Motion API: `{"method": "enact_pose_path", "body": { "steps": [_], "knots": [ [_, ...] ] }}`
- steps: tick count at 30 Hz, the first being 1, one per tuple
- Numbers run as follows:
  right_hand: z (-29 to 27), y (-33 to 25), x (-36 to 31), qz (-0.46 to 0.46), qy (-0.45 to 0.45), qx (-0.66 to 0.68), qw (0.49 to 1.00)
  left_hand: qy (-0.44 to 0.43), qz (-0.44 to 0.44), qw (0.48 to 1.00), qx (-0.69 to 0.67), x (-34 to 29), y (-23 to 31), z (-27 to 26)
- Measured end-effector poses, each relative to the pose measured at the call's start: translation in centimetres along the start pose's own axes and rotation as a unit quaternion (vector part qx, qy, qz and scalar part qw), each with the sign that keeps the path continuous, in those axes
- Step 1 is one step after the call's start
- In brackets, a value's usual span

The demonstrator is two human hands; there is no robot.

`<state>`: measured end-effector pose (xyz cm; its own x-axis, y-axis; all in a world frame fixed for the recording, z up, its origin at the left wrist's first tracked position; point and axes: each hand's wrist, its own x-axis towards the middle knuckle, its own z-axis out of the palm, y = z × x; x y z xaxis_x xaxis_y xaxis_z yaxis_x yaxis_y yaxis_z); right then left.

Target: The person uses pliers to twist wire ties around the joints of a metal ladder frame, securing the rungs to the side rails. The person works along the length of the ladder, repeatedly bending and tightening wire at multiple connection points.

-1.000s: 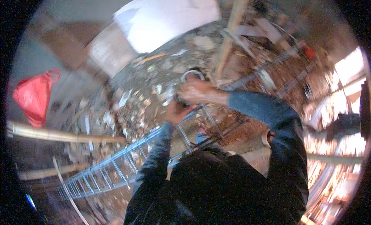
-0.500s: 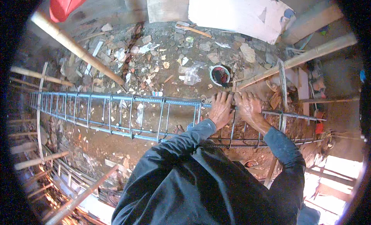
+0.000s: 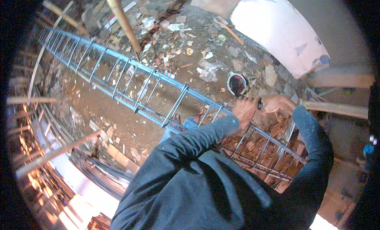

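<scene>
A long rebar cage (image 3: 136,64) of ribbed steel bars and square stirrups slants across the view from far left to lower right. My left hand (image 3: 245,108) is closed over its upper bar, knuckles up. Beside it, my right hand (image 3: 276,104) has its fingers bent in toward the left one, with the wrist turned sharply. A small dark object (image 3: 260,105) shows between the two hands, too covered to name. What the right fingers hold is hidden.
Bamboo poles (image 3: 123,22) stand around the cage. A small round bucket (image 3: 237,84) with dark contents sits just beyond my hands. Rubble and scraps litter the dirt floor. A large white panel (image 3: 279,30) leans at the back, and a wooden-handled tool (image 3: 230,31) lies near it.
My view has turned, so the cage now slopes down to the right. The right hand has shifted from lying over the bar to a bent-wrist pose beside the left, which stays on the bar.
</scene>
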<state>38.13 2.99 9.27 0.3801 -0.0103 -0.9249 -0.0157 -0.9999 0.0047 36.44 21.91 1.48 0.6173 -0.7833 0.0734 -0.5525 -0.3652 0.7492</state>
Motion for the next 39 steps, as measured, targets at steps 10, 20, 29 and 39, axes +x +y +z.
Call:
{"method": "enact_pose_path", "body": {
  "steps": [10,20,29,39],
  "knots": [
    [1.0,1.3,0.3,0.023,-0.071,0.14,0.987,0.036,0.022,0.999,0.023,0.8,-1.1,2.4],
    [1.8,0.5,0.2,-0.005,-0.068,0.134,0.989,0.036,0.03,0.999,-0.008,0.6,-1.2,2.4],
    [2.0,-3.0,-3.4,-0.037,0.311,-0.203,0.928,0.009,-0.014,1.0,0.01,1.8,-1.4,1.4],
    [-0.1,0.0,0.3,-0.114,0.421,-0.302,0.848,-0.179,-0.078,0.957,-0.213,6.6,-6.1,-0.8]
  ]
}}
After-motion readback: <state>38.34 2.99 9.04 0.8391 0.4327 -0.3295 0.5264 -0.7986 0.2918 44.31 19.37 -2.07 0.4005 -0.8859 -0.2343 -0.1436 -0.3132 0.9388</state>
